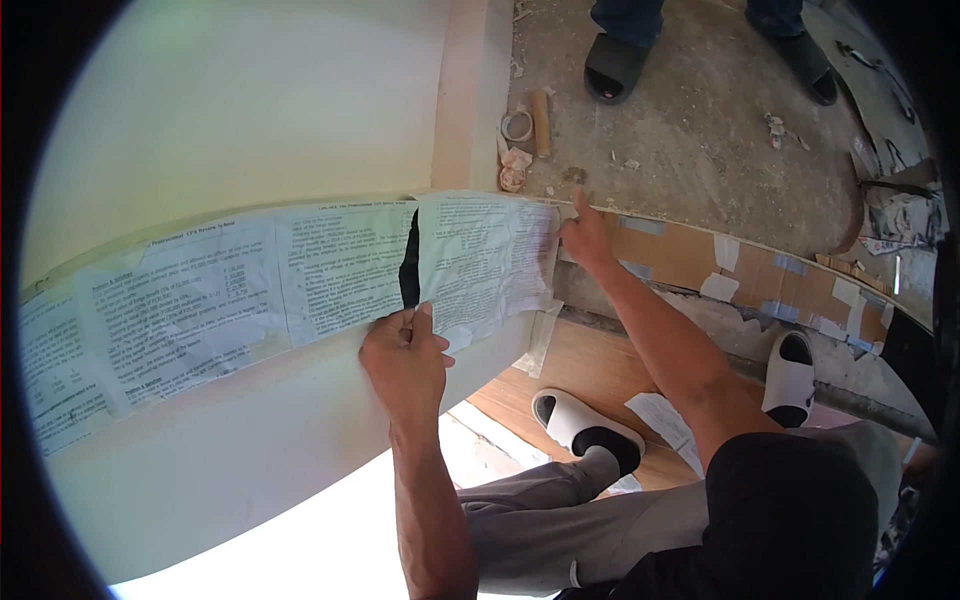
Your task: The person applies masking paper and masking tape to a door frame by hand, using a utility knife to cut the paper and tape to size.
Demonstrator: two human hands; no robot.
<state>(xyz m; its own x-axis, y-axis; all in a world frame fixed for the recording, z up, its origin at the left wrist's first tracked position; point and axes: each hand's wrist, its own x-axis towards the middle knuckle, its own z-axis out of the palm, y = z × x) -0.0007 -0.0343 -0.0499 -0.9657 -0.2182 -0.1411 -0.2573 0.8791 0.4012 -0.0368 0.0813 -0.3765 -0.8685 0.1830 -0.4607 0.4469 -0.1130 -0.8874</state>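
Printed paper sheets (pixel 200 300) are stuck in a strip along a cream wall (pixel 250 110). My left hand (pixel 405 355) pinches the lower edge of the paper at a dark tear (pixel 409 265) between two sheets. My right hand (pixel 585 235) reaches out to the far end of the right-hand sheet (pixel 480 255), its fingers pressed on the paper's edge near the corner of the wall. I crouch with my knee and white sandals below.
Another person's feet in black sandals (pixel 615 65) stand on the concrete floor. A tape roll (pixel 517 125) and a cardboard tube (pixel 541 122) lie by the wall corner. Taped cardboard (pixel 720 265) lines a ledge on the right. White sandals (pixel 585 425) rest on wooden flooring.
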